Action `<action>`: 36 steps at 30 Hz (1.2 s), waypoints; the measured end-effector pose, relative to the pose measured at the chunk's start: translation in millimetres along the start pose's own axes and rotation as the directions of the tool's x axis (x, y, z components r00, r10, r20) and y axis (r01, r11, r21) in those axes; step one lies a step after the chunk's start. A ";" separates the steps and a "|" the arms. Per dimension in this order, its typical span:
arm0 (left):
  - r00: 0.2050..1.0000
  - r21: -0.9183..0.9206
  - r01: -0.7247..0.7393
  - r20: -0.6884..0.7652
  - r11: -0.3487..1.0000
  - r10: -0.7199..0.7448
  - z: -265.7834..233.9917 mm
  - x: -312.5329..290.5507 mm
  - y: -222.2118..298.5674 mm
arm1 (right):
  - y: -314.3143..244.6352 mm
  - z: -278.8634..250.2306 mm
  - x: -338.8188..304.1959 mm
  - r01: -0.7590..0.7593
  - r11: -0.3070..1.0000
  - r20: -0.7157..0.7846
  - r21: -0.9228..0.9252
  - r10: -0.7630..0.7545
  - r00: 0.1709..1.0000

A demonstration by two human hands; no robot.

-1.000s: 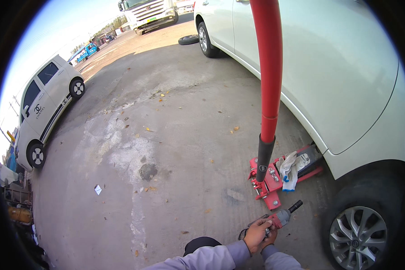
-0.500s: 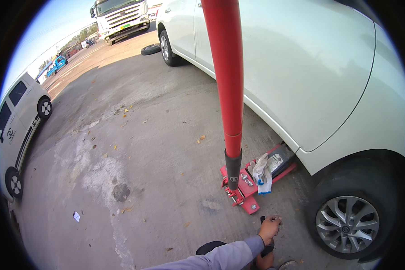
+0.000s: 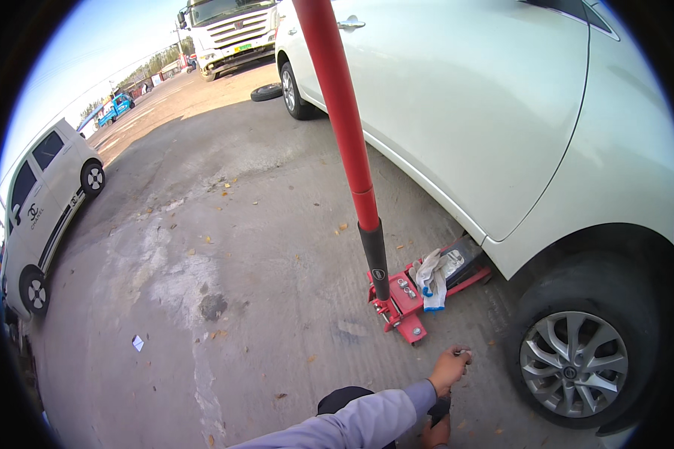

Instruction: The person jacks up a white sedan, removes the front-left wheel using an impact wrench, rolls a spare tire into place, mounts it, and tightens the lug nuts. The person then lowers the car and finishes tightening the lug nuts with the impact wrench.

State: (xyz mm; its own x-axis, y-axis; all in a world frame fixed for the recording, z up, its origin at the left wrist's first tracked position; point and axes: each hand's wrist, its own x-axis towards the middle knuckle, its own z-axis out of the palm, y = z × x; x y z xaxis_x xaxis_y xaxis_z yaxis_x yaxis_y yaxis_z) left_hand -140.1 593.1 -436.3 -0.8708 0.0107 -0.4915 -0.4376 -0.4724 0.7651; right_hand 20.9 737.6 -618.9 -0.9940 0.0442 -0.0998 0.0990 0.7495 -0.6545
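Observation:
My left hand [image 3: 449,368], in a grey sleeve, reaches past the red floor jack's near end with its fingers curled together. What they hold, if anything, is too small to make out. Just below it is my right hand [image 3: 436,432], partly hidden by the left forearm and closed around a black object [image 3: 440,408] whose kind I cannot tell. To the right of both hands stands the white car's wheel [image 3: 574,364], with a silver alloy rim. The red floor jack [image 3: 403,293] sits partly under the car's sill, and white work gloves [image 3: 431,278] lie on it.
The jack's long red handle [image 3: 342,105] rises through the middle of the view beside the white car [image 3: 464,112]. A loose tyre [image 3: 266,92] lies near the car's other wheel. A white van [image 3: 52,187] stands at left, a truck [image 3: 232,34] at the back.
My left hand has moved slightly up, away from my right hand. The black piece that stuck up beside the left hand no longer shows there. The whole view has shifted a little.

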 end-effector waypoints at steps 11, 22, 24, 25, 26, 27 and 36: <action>0.982 0.163 -0.143 -0.099 0.976 0.161 -5.5 -32.6 3.6 | -30.1 -7.2 20.3 0.110 0.940 0.507 -0.324 0.074 0.859; 0.999 0.176 0.044 -0.022 0.983 -0.041 -12.4 -23.3 -14.0 | 0.9 -25.0 72.4 0.169 0.937 0.609 -0.307 0.056 0.791; 0.998 0.182 0.064 0.005 0.981 -0.066 -7.4 -18.9 -15.3 | -10.0 -56.6 109.6 0.016 0.999 0.413 -0.035 0.000 0.911; 0.997 0.188 0.070 0.018 0.980 -0.075 -4.7 -18.1 -14.3 | -20.2 -76.1 127.7 -0.113 0.973 0.308 0.203 0.046 0.950; 0.994 0.184 0.080 0.056 0.980 -0.092 -1.8 -18.2 -12.4 | -34.3 -96.2 145.0 -0.190 0.867 0.311 0.460 0.042 0.949; 0.990 0.178 0.089 0.095 0.980 -0.107 1.5 -19.9 -10.5 | -48.2 -118.3 156.6 -0.283 0.672 0.333 0.685 0.058 0.941; 0.804 0.183 0.114 0.560 0.977 -0.199 27.9 -39.5 2.0 | -106.5 -240.5 125.9 0.051 0.788 0.423 0.614 -0.382 0.822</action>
State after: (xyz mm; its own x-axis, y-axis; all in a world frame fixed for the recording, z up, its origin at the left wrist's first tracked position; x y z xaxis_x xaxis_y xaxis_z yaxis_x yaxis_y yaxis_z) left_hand -112.8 616.3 -403.8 -0.7387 0.5964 -0.3140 -0.5674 -0.2988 0.7673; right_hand -125.8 822.2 -381.5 -0.8354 -0.5291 -0.1487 0.0558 0.1875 -0.9807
